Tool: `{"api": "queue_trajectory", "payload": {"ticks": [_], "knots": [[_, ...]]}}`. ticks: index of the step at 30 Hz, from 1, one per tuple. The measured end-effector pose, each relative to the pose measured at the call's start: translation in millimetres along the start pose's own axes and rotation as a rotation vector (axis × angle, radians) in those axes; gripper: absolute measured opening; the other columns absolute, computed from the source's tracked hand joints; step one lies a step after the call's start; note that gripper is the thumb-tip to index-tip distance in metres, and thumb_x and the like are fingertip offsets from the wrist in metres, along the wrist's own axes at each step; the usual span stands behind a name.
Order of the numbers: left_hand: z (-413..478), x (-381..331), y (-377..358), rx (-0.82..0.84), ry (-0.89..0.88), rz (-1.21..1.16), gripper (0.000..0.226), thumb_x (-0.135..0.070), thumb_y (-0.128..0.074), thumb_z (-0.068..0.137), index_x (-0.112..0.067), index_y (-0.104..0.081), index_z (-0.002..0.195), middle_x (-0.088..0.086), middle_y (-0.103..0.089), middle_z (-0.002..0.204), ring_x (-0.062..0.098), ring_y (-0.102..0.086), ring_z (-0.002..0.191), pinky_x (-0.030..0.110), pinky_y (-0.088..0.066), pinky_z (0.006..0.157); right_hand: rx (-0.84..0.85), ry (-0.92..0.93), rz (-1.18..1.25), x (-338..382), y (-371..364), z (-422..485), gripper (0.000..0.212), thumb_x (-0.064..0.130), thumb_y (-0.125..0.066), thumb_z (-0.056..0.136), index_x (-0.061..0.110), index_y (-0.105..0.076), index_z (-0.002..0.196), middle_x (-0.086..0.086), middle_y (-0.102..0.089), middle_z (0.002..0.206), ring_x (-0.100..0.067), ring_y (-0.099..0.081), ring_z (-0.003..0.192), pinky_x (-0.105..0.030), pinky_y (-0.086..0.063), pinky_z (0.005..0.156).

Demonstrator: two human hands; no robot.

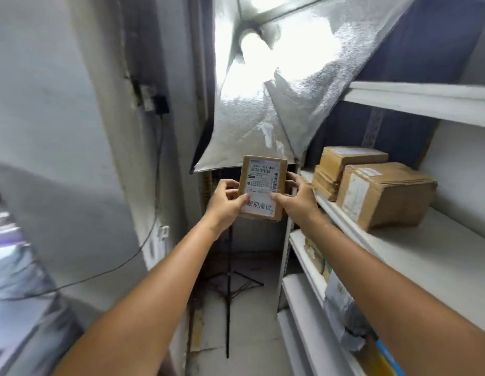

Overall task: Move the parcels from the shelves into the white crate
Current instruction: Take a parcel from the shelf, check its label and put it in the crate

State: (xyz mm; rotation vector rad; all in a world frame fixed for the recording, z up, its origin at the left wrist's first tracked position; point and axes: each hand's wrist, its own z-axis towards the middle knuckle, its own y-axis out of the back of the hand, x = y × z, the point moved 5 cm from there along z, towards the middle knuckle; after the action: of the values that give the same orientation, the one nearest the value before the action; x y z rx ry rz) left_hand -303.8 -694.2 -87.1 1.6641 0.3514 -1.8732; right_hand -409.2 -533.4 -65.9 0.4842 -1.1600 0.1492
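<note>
Small labelled parcel (263, 189) held clear of the shelves (425, 256), long axis upright, printed label toward the camera. Grip shared: left hand (225, 200) curled round the left edge, thumb on the label's lower corner; right hand (295, 198) mirrored on the right edge, fingers reaching round the far side. Both hands equally near, both arms stretched forward. Just right of the held parcel and slightly behind it: nearer carton (382, 194) and farther carton (347, 164), close together on 1 shelf board. Below and right of the held parcel: further packages on the lower boards, among them a grey mailer bag (341, 310), partly covered by the right forearm. Behind and above the held parcel: silver softbox (276, 90) on a black stand (228, 267). No white crate in view, so its direction from the held parcel impossible to tell; probably a turn away from the shelves required, judged from the task alone. Far-side fingertips hidden by the parcel; blurred shape at the left border hard to make out.
</note>
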Motion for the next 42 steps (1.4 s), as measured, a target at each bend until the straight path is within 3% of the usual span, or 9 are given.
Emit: {"api": "queue_trajectory", "payload": {"ticks": [3,6,9,12,15,22,26,32,42], "knots": [[-32.7,5.9,39.3,-0.076,0.025,0.003,0.045,-0.017,-0.071,0.090,-0.018,-0.046,0.128,0.011,-0.061,0.118,0.021,-0.065,0.104,0.030,-0.059,0.072,0.089,0.004,0.059,10.7,-36.0,-19.8,0.068,0.010,-0.081,0.078,0.020,-0.048,0.137,0.002,-0.061,0.118,-0.016,-0.068,0.100,-0.044,-0.059,0.087],[-69.7,18.2,74.2,-0.115,0.058,0.011,0.062,-0.021,-0.072,0.089,-0.024,-0.040,0.141,0.009,-0.060,0.127,0.023,-0.064,0.110,0.040,-0.060,0.084,0.169,0.003,0.079,20.4,-68.9,-49.8,0.065,0.010,-0.081,0.078,0.023,-0.050,0.135,0.004,-0.062,0.117,-0.016,-0.071,0.096,-0.043,-0.060,0.084],[-111.1,36.6,107.6,-0.155,0.130,0.057,0.080,-0.041,-0.078,0.076,-0.043,-0.033,0.142,0.005,-0.055,0.138,0.026,-0.064,0.112,0.048,-0.058,0.088,0.247,0.003,0.065,27.8,-100.9,-87.1,0.067,0.014,-0.078,0.082,0.022,-0.047,0.140,0.005,-0.061,0.119,-0.014,-0.068,0.098,-0.033,-0.061,0.077],[-156.8,49.0,132.6,-0.202,0.166,0.045,0.075,-0.030,-0.075,0.083,-0.040,-0.033,0.144,0.008,-0.055,0.135,0.028,-0.066,0.107,0.049,-0.060,0.083,0.312,-0.018,0.053,31.2,-128.9,-128.6,0.069,0.016,-0.076,0.085,0.024,-0.043,0.144,0.009,-0.059,0.112,-0.010,-0.064,0.097,-0.018,-0.056,0.065],[-202.1,64.9,155.9,-0.248,0.204,0.067,0.062,-0.018,-0.067,0.092,-0.033,-0.035,0.143,0.003,-0.055,0.128,0.026,-0.064,0.108,0.047,-0.060,0.084,0.392,-0.052,0.055,31.2,-157.7,-170.0,0.071,0.014,-0.076,0.084,0.024,-0.041,0.145,0.007,-0.059,0.111,-0.013,-0.062,0.105,-0.023,-0.057,0.071],[-303.2,99.6,204.8,-0.410,0.306,0.170,0.060,-0.022,-0.066,0.092,-0.034,-0.034,0.142,0.001,-0.056,0.128,0.019,-0.065,0.100,0.040,-0.060,0.083,0.562,-0.092,0.044,27.2,-214.6,-252.6,0.071,0.014,-0.078,0.082,0.023,-0.044,0.143,0.002,-0.062,0.119,-0.015,-0.063,0.109,-0.034,-0.059,0.084],[-355.4,111.5,232.7,-0.535,0.332,0.191,0.069,-0.024,-0.073,0.087,-0.030,-0.037,0.145,0.000,-0.052,0.139,0.026,-0.059,0.118,0.048,-0.052,0.098,0.712,-0.027,-0.015,37.8,-249.2,-284.2,0.071,0.015,-0.078,0.083,0.023,-0.042,0.143,0.003,-0.060,0.123,-0.015,-0.060,0.109,-0.023,-0.056,0.073],[-431.2,114.9,266.0,-0.730,0.437,0.197,0.071,-0.020,-0.071,0.091,-0.026,-0.032,0.150,-0.005,-0.046,0.134,0.020,-0.050,0.124,0.043,-0.046,0.104,0.913,0.131,-0.090,57.0,-298.2,-333.4,0.071,0.025,-0.080,0.081,0.023,-0.045,0.142,0.008,-0.059,0.111,-0.015,-0.060,0.106,-0.036,-0.054,0.092],[-577.6,123.9,285.5,-1.066,0.561,0.035,0.054,-0.010,-0.064,0.094,-0.033,-0.044,0.138,0.006,-0.067,0.110,0.016,-0.067,0.093,0.026,-0.055,0.059,1.267,0.222,-0.008,73.0,-362.3,-450.8,0.074,0.025,-0.082,0.078,0.019,-0.045,0.142,0.004,-0.058,0.129,-0.015,-0.054,0.119,-0.041,-0.047,0.103]]}}
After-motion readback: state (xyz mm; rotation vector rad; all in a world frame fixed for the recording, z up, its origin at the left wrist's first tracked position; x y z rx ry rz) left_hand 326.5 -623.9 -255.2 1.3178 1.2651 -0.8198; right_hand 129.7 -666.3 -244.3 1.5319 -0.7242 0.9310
